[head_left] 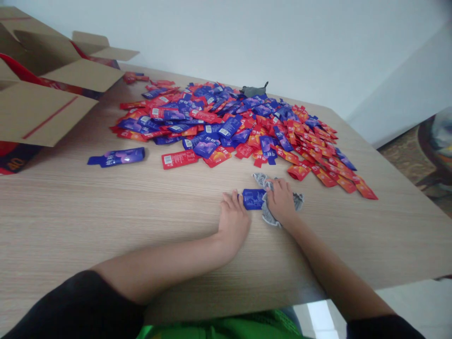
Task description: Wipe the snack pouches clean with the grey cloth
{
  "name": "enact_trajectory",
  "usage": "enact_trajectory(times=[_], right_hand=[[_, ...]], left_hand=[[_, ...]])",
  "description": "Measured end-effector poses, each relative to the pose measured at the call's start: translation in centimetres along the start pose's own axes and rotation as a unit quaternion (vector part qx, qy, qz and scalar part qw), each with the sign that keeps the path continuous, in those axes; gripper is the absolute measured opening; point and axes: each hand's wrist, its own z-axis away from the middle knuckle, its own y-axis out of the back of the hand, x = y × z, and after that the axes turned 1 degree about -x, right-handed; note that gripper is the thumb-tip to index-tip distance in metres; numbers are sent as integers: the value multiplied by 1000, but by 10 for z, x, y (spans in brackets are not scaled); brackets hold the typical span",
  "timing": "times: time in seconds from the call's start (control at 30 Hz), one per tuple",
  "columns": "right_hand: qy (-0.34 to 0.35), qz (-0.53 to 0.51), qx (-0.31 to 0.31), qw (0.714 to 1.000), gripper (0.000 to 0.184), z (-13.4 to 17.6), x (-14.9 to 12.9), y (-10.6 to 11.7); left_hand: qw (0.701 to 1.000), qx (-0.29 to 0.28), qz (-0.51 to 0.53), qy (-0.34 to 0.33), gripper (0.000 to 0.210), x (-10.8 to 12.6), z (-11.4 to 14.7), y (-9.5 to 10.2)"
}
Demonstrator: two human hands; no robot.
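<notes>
A blue sachet [253, 199] lies flat on the table in front of me, with small print on its upper face. The fingertips of my left hand [236, 217] hold down its left end. My right hand [281, 200] is closed on a crumpled grey cloth [270, 216] with a pale edge, pressed onto the sachet's right part. That end of the sachet is hidden under cloth and hand. Beyond my hands spreads a large pile of blue and red-orange sachets [212, 125]. Apart from it, a blue sachet [123, 157] and a red sachet [180, 159] lie nearer.
Open cardboard boxes [52, 113] stand at the left with flaps spread over the table [106, 212]. A dark grey cloth item [254, 90] rests behind the pile, near the white wall [247, 37]. The table's right edge slants away beyond the sachets.
</notes>
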Motion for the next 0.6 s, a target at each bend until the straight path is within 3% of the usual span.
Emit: enact_trajectory(times=[0.13,0.2,0.3,0.4,0.6], right_hand=[[10,-101,75,992,31,-5,-29,8],[37,-109,51,992,32,-9,-48,6],[75,-67,-47,994,33,-13,-64,-5],[80,-8,-94,992,35,-13,-56,-12],[25,60,-69,996,35,0,-13,-4]], left_hand=[[1000,-2,10,2,54,0,1,2],[1000,-9,17,-1,55,0,1,3],[1000,-21,21,-4,55,-2,1,5],[1000,-16,26,-5,55,-7,1,7],[997,-38,28,-59,53,-17,0,11]])
